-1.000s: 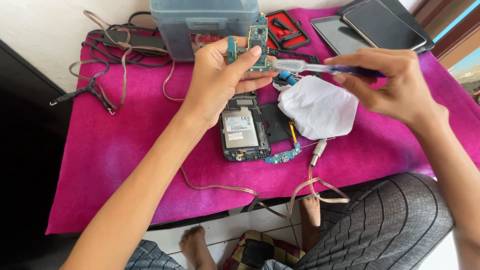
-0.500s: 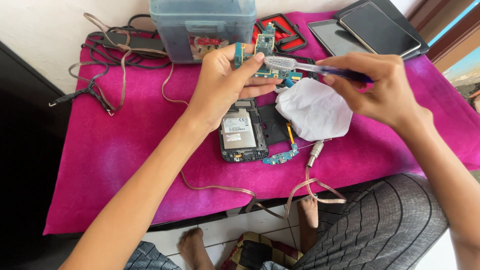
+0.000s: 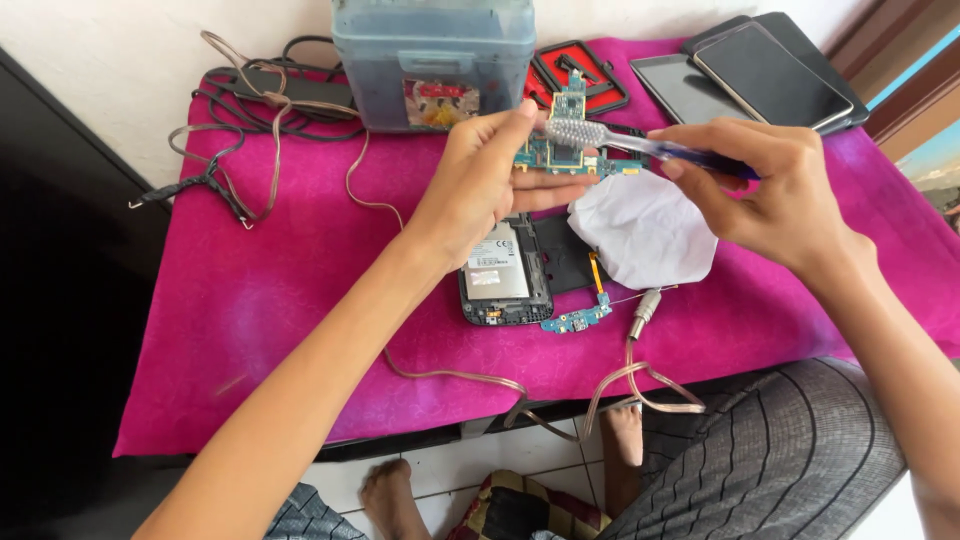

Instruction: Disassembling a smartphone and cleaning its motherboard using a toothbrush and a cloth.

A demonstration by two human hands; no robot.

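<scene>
Holding a small green circuit board [image 3: 562, 150] above the middle of the desk [image 3: 270, 300], toward its far edge, my left hand [image 3: 480, 185] has its fingers closed around the board's near side. My right hand [image 3: 775, 190] grips the blue handle of a toothbrush [image 3: 640, 145], fingers wrapped tight on it, and the clear bristle head lies against the board's upper face. Below both hands, on the pink cloth that covers the desk, lies an opened phone [image 3: 505, 275] with its back off, a crumpled white tissue [image 3: 645, 230] just beside it on the right, and a small blue connector strip [image 3: 575, 320] near the front edge. A grey-blue plastic box [image 3: 432, 55] stands at the far edge, with 2 tablets [image 3: 745, 75] at the far right corner and tangled cables [image 3: 250, 110] at the far left corner.
</scene>
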